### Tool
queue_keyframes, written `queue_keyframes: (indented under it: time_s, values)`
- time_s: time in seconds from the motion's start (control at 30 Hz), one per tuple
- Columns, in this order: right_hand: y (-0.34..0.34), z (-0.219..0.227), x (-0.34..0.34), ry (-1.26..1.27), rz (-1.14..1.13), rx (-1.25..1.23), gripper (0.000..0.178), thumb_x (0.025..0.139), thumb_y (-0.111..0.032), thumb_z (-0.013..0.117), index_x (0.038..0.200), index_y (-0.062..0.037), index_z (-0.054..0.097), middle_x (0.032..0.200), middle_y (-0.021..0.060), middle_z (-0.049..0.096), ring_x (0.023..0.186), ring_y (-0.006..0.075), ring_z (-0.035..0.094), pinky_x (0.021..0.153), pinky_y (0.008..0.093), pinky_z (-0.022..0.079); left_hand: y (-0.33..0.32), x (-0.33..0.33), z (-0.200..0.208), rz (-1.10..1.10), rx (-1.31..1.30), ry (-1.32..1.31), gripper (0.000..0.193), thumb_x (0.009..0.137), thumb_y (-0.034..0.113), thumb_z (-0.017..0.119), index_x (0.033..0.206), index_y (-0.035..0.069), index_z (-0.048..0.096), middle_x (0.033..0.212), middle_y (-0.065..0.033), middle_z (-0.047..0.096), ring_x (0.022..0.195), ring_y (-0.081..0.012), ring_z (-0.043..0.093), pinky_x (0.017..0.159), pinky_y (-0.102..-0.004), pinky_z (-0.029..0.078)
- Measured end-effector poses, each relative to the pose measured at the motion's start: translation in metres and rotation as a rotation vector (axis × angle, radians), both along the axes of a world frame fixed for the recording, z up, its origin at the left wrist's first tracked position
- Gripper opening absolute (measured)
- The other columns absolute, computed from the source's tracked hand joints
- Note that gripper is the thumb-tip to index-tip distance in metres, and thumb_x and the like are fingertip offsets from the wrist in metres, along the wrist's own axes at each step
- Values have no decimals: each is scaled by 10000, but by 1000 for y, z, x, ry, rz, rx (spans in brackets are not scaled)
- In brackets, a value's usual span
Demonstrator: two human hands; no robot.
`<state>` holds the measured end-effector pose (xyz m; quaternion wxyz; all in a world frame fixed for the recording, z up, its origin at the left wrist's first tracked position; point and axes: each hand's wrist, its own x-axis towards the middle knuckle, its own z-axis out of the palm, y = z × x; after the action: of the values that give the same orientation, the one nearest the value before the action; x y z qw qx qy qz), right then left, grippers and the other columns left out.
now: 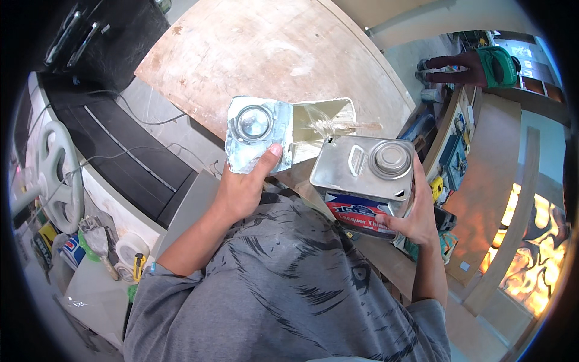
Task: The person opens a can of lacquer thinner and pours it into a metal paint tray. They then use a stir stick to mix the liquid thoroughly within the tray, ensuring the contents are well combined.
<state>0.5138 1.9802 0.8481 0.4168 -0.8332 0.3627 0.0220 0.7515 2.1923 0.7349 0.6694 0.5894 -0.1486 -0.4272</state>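
My left hand is closed on a cut-open metal can, its thumb pressed on the silvery top panel, which is folded back like a lid and carries a round spout. The can's pale interior lies open to the right, with a thin light stick-like thing inside that I cannot make out clearly. Tilted beside it is a rectangular metal solvent can with a round cap, a small handle and a blue and red label. My right hand grips that can's right side. One corner of the solvent can meets or overlaps the cut-open can's edge.
A worn wooden tabletop lies ahead. On the left are a grey handwheel, loose cables, a paintbrush and a yellow utility knife. Tools crowd a shelf on the right. Another person in green stands farther back.
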Motion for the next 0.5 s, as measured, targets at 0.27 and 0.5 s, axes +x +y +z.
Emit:
queue_keyframes:
  time_s: [0.27, 0.5]
  values:
    - [8, -10, -14, -50, -56, -4, 1307, 595, -377, 951, 1608, 91, 271, 1506, 219, 526, 1411, 312, 513, 1190, 401, 367, -1, -4, -2, -23, 53, 11, 377, 1078, 276, 631, 1307, -24, 641, 1213, -90, 692, 1106, -161, 620, 978, -334, 502]
    - [10, -13, -18, -59, -60, -11, 1292, 598, -366, 938, 1611, 82, 273, 1508, 224, 523, 1417, 318, 510, 1190, 412, 372, -1, -7, -5, -16, 47, 10, 386, 1078, 286, 631, 1317, -17, 637, 1222, -90, 690, 1113, -159, 622, 981, -337, 506]
